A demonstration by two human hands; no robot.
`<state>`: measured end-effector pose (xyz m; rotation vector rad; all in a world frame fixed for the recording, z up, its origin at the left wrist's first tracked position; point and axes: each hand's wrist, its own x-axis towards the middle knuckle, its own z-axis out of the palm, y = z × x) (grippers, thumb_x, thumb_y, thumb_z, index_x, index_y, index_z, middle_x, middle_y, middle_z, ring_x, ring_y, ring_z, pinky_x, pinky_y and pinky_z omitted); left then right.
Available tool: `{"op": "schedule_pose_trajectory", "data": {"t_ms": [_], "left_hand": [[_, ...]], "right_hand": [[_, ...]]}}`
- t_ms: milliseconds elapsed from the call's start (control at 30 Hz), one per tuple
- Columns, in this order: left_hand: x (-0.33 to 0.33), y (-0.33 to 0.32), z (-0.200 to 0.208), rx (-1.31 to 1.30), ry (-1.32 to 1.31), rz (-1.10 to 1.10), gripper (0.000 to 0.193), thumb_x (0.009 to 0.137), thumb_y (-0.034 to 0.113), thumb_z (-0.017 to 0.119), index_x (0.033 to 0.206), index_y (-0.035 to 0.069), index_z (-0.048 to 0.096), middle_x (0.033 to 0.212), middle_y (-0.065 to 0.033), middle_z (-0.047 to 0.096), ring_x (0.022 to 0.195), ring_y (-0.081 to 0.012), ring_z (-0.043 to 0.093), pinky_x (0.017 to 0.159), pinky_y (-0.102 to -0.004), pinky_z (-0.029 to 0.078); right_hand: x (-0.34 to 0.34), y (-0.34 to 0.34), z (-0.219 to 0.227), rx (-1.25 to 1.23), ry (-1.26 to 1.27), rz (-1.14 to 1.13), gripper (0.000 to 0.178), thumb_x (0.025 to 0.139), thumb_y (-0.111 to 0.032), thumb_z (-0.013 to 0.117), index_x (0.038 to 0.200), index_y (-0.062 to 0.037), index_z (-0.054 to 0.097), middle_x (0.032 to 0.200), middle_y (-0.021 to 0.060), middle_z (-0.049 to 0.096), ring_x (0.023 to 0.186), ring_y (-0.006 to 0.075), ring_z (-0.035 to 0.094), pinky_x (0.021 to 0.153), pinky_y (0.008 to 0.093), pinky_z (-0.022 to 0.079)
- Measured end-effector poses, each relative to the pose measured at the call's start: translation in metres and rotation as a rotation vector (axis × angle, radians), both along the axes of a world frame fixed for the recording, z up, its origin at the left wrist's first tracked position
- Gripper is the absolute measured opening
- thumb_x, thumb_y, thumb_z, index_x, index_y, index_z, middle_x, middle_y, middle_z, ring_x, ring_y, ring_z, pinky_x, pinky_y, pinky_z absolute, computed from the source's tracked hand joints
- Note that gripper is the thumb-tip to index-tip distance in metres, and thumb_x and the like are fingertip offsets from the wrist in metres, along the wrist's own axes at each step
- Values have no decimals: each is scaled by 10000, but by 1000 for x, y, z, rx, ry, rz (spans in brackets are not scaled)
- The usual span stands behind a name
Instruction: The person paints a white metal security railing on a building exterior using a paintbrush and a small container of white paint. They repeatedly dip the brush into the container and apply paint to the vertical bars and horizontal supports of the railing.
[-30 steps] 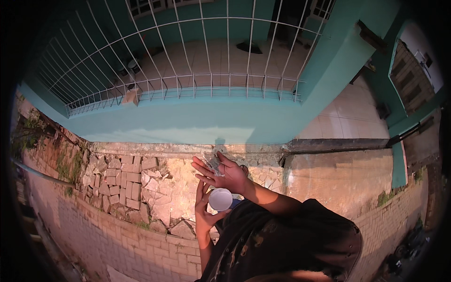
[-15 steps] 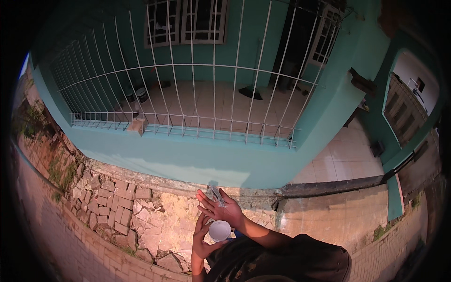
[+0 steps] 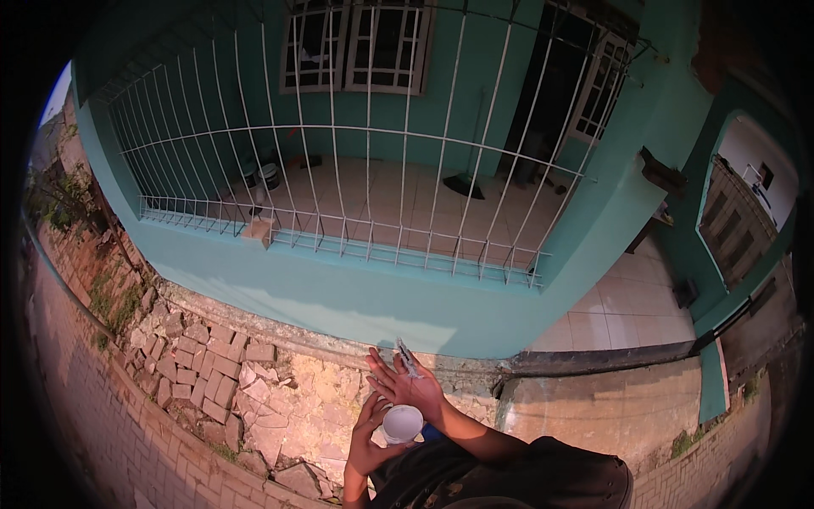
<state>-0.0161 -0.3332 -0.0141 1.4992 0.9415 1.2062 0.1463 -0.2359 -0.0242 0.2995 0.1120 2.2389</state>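
My left hand is closed round a small white cup, its round open mouth facing up. Just beyond the cup, my right hand has its palm turned toward me and its fingers spread. A narrow grey-white thing lies between its thumb and fingers, one end sticking up past the hand; I cannot make out its kind. The right hand and the cup are close together, and whether they touch is unclear.
A low turquoise wall with a white metal grille stands in front of me. Loose paving bricks and broken slabs lie at left. A concrete ramp rises to a tiled porch at right. A brick block rests on the wall.
Both hands and the cup appear slightly lower and to the right, the grey-white thing stands more upright, and the whole scene has shifted a little as the view moved.
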Motion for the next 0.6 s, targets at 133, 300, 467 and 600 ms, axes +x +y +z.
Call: {"op": "schedule_pose_trajectory", "data": {"t_ms": [133,300,467,600], "left_hand": [[3,-4,2,-19,-13,-59,709,611,106,935,1268,-2,694,1527,-233,455,1398,-345,499,1133,-460,424],[2,-2,8,32,24,5,668,619,121,942,1235,5,713,1509,-234,471,1380,-344,520,1122,-458,434],[-2,3,0,73,94,-32,675,622,117,942,1246,7,709,1441,-229,551,1368,-341,532,1114,-451,443],[0,-2,6,-34,11,-84,761,595,129,928,1299,-10,675,1465,-209,548,1406,-335,500,1136,-442,416]], "right_hand": [[4,1,11,-93,37,18,405,1076,-302,483,1475,-238,503,1677,95,291,1576,258,210,1314,481,147],[3,-4,14,-168,21,45,285,1060,-271,514,1321,-187,589,1665,72,321,1569,237,230,1313,459,157],[2,3,10,-182,-36,9,265,1047,-271,509,1127,-88,684,1639,29,378,1552,206,275,1314,393,159],[3,9,11,-125,18,-21,256,1057,-262,522,1259,-170,650,1625,59,394,1542,245,297,1292,464,219]]}}
